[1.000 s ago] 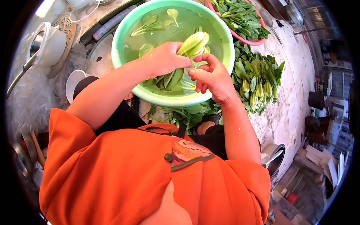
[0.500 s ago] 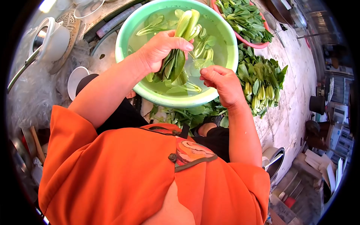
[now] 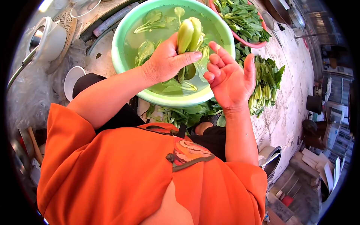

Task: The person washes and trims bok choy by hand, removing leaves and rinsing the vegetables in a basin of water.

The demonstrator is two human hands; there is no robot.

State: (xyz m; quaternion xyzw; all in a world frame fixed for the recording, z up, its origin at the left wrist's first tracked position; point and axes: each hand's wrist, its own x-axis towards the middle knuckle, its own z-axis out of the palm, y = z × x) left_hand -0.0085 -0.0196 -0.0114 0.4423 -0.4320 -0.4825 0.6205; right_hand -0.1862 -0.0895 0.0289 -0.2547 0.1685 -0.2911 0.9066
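Note:
My left hand point(image 3: 165, 60) grips a head of bok choy point(image 3: 190, 34) above the green basin point(image 3: 170, 99). Its pale stalk ends point up and the leaves hang below the fist. To the right, my right hand point(image 3: 233, 80) is turned palm up over the basin's edge, fingers apart. A thin pale strand seems to run from the bok choy toward its fingertips. Loose bok choy leaves point(image 3: 153, 23) float in the basin's water, and more lie behind the held head.
A pink basin point(image 3: 258, 44) of greens stands at the upper right. Bok choy heads point(image 3: 268, 88) are piled on the floor beside the green basin, with more greens point(image 3: 187, 113) in front of it. At left are a white cup point(image 3: 73, 80) and a white pot point(image 3: 52, 41).
My right hand has gone from a pinch to an open palm and turned upward. My left hand still holds the bok choy, now slightly lower and more to the right.

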